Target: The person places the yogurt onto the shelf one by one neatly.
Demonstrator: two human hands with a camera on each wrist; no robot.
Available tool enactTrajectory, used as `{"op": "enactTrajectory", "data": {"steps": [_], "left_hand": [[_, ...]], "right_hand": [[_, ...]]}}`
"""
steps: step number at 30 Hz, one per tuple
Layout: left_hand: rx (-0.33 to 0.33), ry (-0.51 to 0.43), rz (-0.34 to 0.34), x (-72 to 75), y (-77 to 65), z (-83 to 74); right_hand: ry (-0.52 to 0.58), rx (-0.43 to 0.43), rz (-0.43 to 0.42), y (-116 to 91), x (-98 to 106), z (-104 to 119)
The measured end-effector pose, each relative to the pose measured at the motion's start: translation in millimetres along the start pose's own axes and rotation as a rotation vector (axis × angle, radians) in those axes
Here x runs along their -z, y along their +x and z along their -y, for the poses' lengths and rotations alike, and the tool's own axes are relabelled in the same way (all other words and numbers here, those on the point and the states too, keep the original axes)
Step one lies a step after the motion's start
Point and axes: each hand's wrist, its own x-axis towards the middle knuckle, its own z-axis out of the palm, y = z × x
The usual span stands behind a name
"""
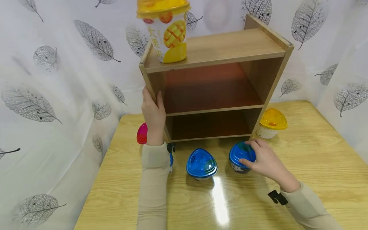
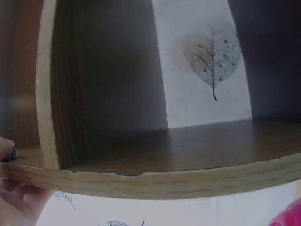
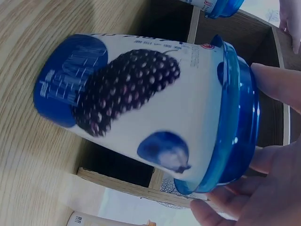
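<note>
My left hand [image 1: 154, 116] grips the left side panel of a small wooden shelf [image 1: 215, 110]. In the left wrist view, fingers [image 2: 21, 205] and thumb lie on opposite sides of that board. Around the lid of a blue-lidded cup [image 1: 242, 153] curl the thumb and fingers of my right hand [image 1: 264, 161]. Its wall, in the right wrist view, carries a mulberry and a blueberry picture [image 3: 162, 150]; the cup stands on the table by the shelf's right front corner. A second blue-lidded cup [image 1: 202, 163] is centred before the shelf.
On the shelf's top left stands a yellow-lidded cup [image 1: 166, 35] with a mango picture. Another yellow-lidded cup [image 1: 271, 123] is right of the shelf. A pink lid [image 1: 142, 134] and a further blue lid [image 1: 171, 159] show partly behind my left arm. Patterned curtain [image 1: 66, 80] hangs behind the table [image 1: 115, 191].
</note>
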Motion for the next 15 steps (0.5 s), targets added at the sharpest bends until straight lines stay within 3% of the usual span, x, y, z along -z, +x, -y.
{"op": "enactTrajectory", "data": {"steps": [5, 15], "left_hand": [[0.007, 0.063, 0.017, 0.8, -1.0, 2.0], [0.038, 0.087, 0.022, -0.6, -2.7, 0.2]], "right_hand": [[0.038, 0.002, 0.030, 2.3, 0.5, 1.9], [-0.041, -0.013, -0.048, 0.2, -5.3, 2.3]]}}
